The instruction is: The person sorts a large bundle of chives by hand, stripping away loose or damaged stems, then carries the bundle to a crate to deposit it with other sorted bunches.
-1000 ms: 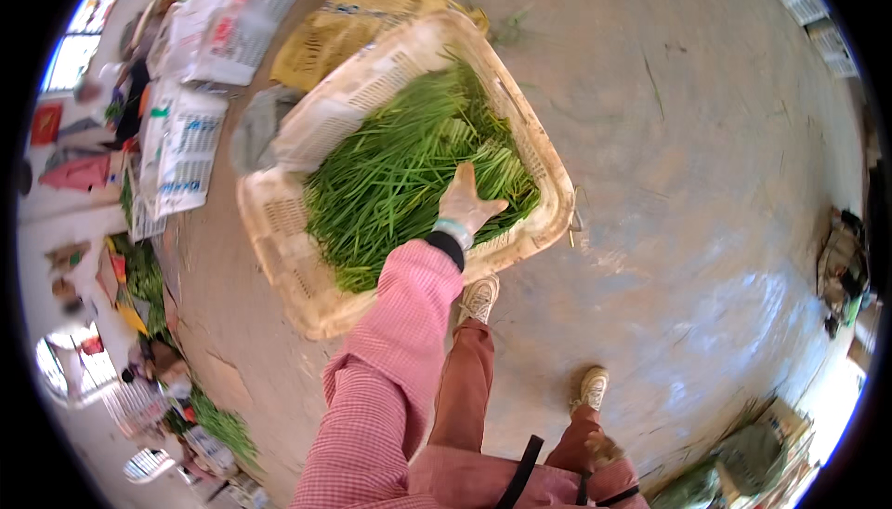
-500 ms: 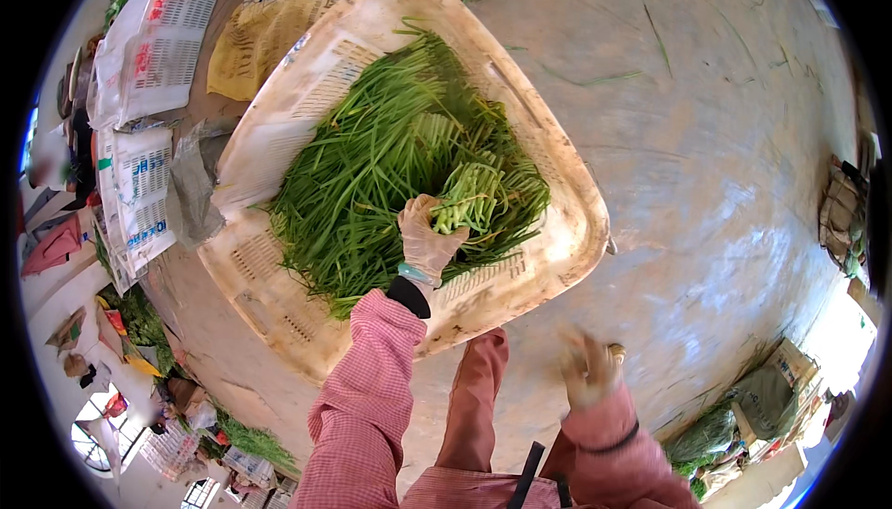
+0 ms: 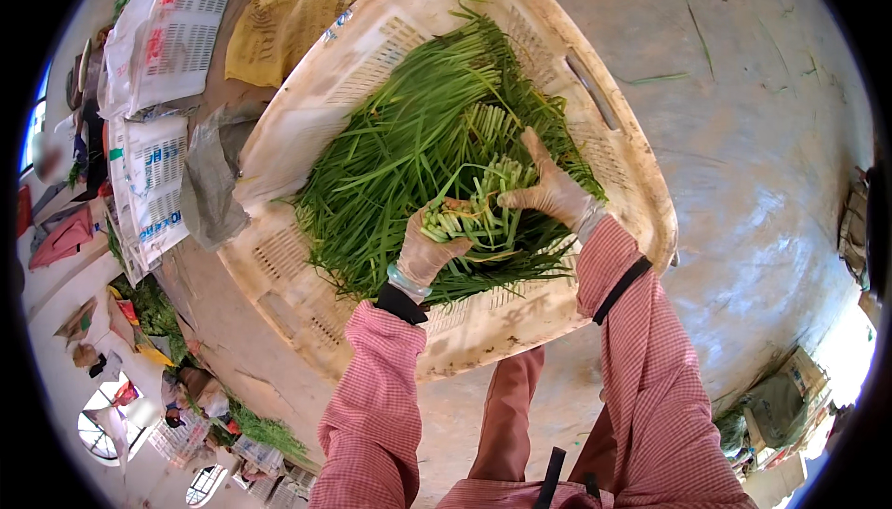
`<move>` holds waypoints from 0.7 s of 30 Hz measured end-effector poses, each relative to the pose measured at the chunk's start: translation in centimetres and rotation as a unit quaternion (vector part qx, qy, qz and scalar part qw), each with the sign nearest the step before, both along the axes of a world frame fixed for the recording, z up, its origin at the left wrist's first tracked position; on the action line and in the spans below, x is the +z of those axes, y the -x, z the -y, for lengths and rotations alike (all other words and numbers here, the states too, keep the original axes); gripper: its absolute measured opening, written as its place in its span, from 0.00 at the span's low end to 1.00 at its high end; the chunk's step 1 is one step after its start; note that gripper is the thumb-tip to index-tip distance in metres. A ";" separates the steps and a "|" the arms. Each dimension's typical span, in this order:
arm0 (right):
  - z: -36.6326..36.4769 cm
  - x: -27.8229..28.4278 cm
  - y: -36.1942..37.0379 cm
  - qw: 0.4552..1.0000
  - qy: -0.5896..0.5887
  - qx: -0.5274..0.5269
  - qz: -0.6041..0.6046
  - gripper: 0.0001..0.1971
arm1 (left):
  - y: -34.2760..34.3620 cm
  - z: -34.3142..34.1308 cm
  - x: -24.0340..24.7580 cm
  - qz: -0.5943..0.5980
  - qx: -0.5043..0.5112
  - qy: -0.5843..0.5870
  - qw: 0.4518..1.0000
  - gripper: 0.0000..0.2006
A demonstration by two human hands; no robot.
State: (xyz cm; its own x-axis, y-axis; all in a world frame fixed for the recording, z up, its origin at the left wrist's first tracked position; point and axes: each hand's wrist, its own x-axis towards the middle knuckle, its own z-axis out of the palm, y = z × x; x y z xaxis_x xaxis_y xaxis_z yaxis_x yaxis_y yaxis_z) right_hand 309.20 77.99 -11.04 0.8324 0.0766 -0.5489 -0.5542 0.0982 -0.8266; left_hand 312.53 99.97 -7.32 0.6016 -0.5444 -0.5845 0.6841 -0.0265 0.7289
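A big dirty-white plastic basket point(image 3: 641, 151) with slotted walls stands in front of me, heaped with long green chives point(image 3: 409, 128). My left hand point(image 3: 429, 247), in a thin translucent glove, is closed round the near side of a bunch of chives point(image 3: 455, 223), whose pale cut ends face up. Also gloved, my right hand point(image 3: 556, 191) reaches in from the right. Its thumb and fingers are spread beside the bunch, the thumb close to the pale stalks. Another bundle of pale ends point(image 3: 491, 124) lies just beyond. The lower part of the held bunch is hidden among the leaves.
A yellow woven sack point(image 3: 293, 21) lies behind the basket at the left, next to white printed sacks point(image 3: 172, 39) and a grey plastic sheet point(image 3: 214, 170). Stray leaves point(image 3: 699, 39) are scattered on the concrete floor point(image 3: 743, 156). More sacks point(image 3: 779, 407) stand at the lower right.
My right hand has come from beside my leg up into the basket, next to the bunch. My left hand keeps its hold on the bunch. The view has shifted slightly.
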 end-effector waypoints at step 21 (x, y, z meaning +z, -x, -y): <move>-8.2 -1.4 0.6 0.896 -0.170 -0.404 -0.072 0.11 | 2.7 4.8 0.2 0.254 0.043 -0.153 0.954 0.19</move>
